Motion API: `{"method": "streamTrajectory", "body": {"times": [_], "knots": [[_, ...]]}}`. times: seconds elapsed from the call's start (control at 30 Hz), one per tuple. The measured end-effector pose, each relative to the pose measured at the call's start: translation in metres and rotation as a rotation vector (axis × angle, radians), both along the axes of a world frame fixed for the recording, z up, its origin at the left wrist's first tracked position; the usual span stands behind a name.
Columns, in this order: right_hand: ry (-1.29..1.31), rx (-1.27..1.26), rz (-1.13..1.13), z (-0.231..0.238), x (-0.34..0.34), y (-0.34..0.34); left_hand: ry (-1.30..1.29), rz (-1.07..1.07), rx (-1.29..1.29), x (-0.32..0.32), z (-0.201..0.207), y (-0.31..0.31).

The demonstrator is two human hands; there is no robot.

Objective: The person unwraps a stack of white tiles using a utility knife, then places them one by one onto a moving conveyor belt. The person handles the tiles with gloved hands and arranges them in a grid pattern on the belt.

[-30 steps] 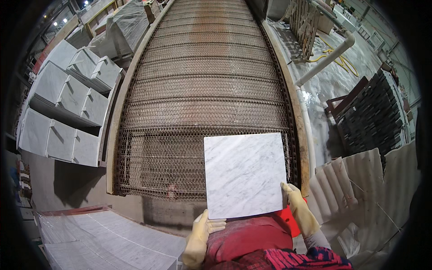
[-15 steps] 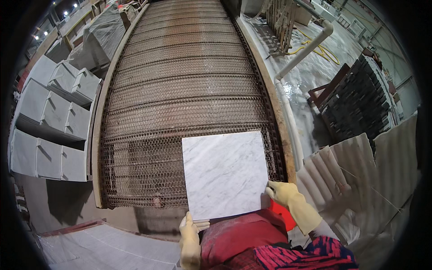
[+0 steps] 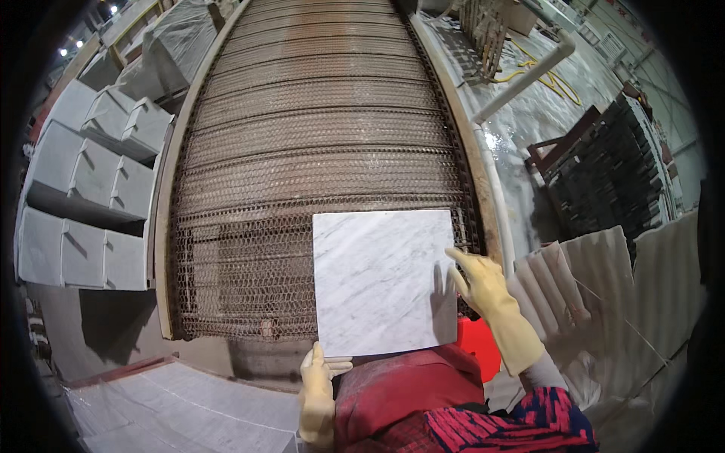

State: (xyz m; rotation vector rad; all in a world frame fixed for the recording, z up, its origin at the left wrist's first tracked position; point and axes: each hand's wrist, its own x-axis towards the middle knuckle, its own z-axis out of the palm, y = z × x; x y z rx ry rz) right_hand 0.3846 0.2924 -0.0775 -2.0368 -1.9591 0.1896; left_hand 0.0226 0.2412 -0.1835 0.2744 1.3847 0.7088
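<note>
At the lower middle of the frame, a dusty dark-red apron [image 3: 408, 385] covers the person's front, with a patterned pink-and-navy sleeve [image 3: 521, 426] to its right. The left hand [image 3: 316, 385], in a cream rubber glove, is at the lower left corner of a square, white, grey-veined stone slab [image 3: 377, 287]. Its thumb points up and its fingers stretch under the near edge, seemingly to steady or support that corner; I cannot tell how firmly they press. The gloved right hand [image 3: 483, 285] is by the slab's right edge, fingers spread wide and casting a shadow on the stone; whether a fingertip touches is unclear.

The slab is at the centre-right, over the near end of a brown wire-mesh conveyor belt [image 3: 249, 174]. It overhangs toward the apron, probably because that keeps its near edge within reach. A bright red object [image 3: 479, 349] shows just beside its lower right corner.

At the left, upright pale stone slabs [image 3: 83, 245] stand in rows, with thin strips over their edges, perhaps as spacers. Farther off, at the upper right, are a white pipe [image 3: 525, 79] and a yellow hose [image 3: 559, 89].
</note>
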Motion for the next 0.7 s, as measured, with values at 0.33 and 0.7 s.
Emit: {"method": "streamTrajectory", "body": {"times": [0.33,0.7], "knots": [[-0.281,0.189,-0.184,-0.128,-0.076,0.118,-0.145,0.024,-0.066,-0.011,0.012,-0.017],[-0.042,0.294,0.322,-0.09,-0.2,0.145,-0.023,0.204,-0.018,-0.047,0.022,-0.062]]}}
